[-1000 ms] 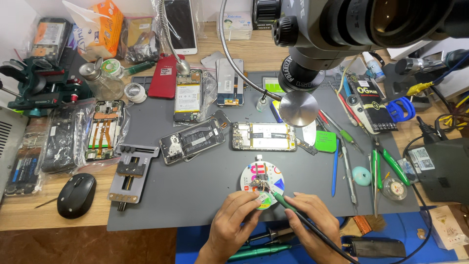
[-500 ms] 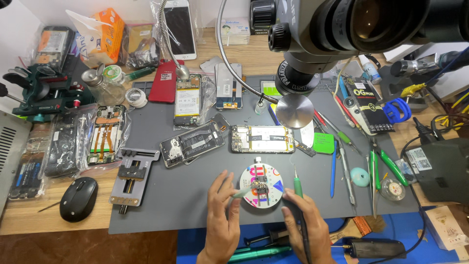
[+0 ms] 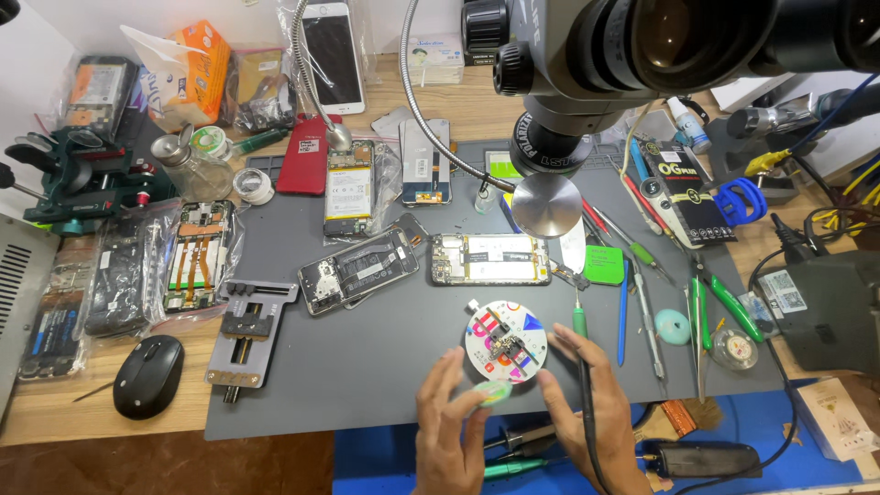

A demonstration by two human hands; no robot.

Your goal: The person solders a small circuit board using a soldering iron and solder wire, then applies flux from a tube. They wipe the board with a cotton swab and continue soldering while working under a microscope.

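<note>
Pictured at a cluttered repair counter (image 3: 367,367): round white fixture disc (image 3: 506,342) with a small circuit board clamped at centre, at 12 o'clock of both hands. Left hand (image 3: 449,426) spread open, fingertips over a small pale-green disc (image 3: 492,393), gripping nothing. Right hand (image 3: 587,408) loosely closed round a green-tipped soldering iron (image 3: 581,348). Likely light, rigid, fragile at the board; best gripped by the rim.

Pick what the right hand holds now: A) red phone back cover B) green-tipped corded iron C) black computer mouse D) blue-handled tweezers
B: the right hand grips the green-tipped corded iron, its tip pointing up beside the round colourful fixture; the black computer mouse lies untouched far left.
</note>
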